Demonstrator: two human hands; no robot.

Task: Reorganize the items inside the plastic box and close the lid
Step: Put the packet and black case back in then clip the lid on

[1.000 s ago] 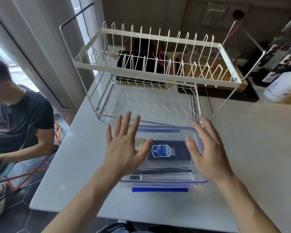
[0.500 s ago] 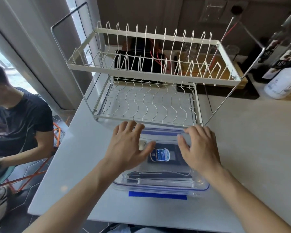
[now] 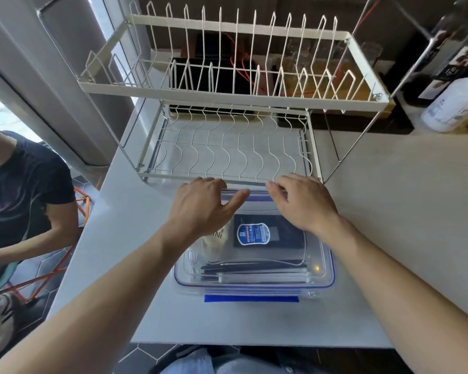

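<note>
The left hand (image 3: 200, 209) and right hand (image 3: 304, 203) lay palm-down on the far edge of the plastic box (image 3: 254, 255), fingers curled over the rim at twelve o'clock; whether they pinched the far clasp or only pressed could not be told. The lid (image 3: 318, 268) sat on the box, with dark flat items (image 3: 254, 267) and a blue-labelled packet (image 3: 254, 233) visible through it. The box looked rigid, smooth and fairly light, likely slippery on the counter; the long-side clasps seemed the sensible hold. It rested on a pale counter (image 3: 389, 211), a blue tape strip (image 3: 251, 298) at six o'clock, a wire dish rack (image 3: 227, 147) just beyond at twelve. A seated person (image 3: 25, 190) was at nine o'clock.
</note>
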